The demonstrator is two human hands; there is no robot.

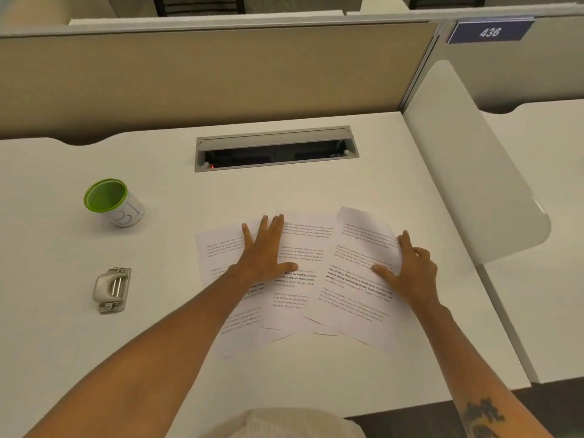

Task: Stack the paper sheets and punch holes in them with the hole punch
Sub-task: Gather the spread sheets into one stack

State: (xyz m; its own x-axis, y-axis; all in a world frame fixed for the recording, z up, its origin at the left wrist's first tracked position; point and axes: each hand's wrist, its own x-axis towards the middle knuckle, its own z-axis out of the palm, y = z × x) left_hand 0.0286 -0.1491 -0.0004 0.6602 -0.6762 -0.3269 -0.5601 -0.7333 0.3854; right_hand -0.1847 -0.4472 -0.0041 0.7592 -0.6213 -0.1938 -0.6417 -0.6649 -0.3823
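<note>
Several printed paper sheets (303, 298) lie fanned out and overlapping on the white desk (158, 343). My left hand (264, 251) rests flat on the left sheets, fingers spread. My right hand (410, 263) presses on the rightmost sheet, fingertips curled at its right edge, thumb flat on the paper. A grey metal hole punch (111, 289) sits on the desk well to the left of the sheets, untouched.
A green-rimmed white cup (113, 202) stands at the back left. A grey cable hatch (276, 148) is set into the desk behind the sheets. A white divider panel (474, 165) bounds the right side, a beige partition (205, 74) the back.
</note>
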